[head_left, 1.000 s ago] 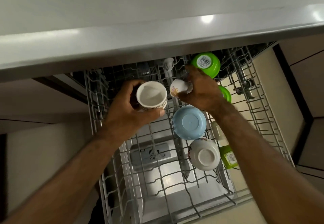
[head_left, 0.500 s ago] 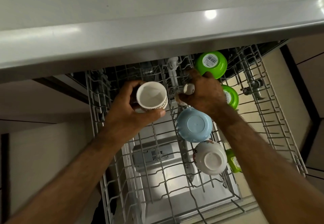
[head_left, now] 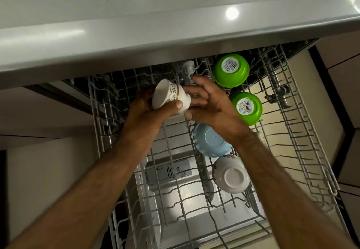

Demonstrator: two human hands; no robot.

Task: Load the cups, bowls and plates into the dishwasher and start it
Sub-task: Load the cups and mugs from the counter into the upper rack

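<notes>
From the head camera, the left hand grips a white patterned cup, thumb pressed across its side and fingers wrapped behind, with the mouth tilted toward the person's left. The tilt suggests the cup is being turned over so it will drain once seated. The right hand hovers just beside the cup's foot with fingers spread and loosely curled, holding nothing; whether its fingertips touch the cup cannot be told. It looks placed to steady or receive the cup.

Both hands hang over the upper rack, pulled out from under the counter edge. Beyond the right hand sit two green bowls, bottoms up, one behind the other. Under the right wrist a blue bowl rests upside down, and nearer the person a white bowl, also inverted. All sit mouth-down, presumably so water runs off. The rack area below the left hand is free of dishes, a likely spot for the cup.
</notes>
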